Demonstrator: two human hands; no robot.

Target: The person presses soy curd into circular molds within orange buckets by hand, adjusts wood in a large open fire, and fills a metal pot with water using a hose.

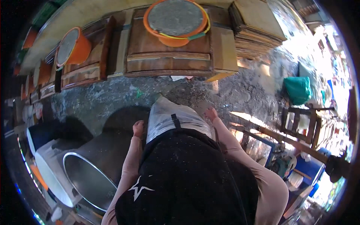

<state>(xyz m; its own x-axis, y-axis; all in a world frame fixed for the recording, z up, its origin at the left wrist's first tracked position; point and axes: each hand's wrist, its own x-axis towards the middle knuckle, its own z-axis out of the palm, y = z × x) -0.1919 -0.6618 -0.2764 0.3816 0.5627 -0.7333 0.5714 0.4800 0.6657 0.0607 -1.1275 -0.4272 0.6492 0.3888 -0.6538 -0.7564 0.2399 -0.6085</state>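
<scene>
My left hand [137, 128] hangs beside the pale plastic-like apron [164, 118], its fingers curled; no object shows in it, but it is too small to make out fully. To the left of that arm is a large metal drum [92, 146] with a shiny rim. On the other side of the apron, my right hand [211, 114] hangs with fingers loosely bent and nothing in it. Ahead, an orange bucket [173, 42] full of grey material stands on a wooden frame [168, 66]. Its yellow handle [209, 24] has a green grip and lies along the rim.
A second orange bucket [80, 50] with grey contents stands further left. Stacked boards [258, 39] are at the upper right. A green sack [298, 90], a wooden stool-like frame [301, 123] and a long wooden bar [292, 143] are at the right. The concrete floor [236, 90] looks rough and stained.
</scene>
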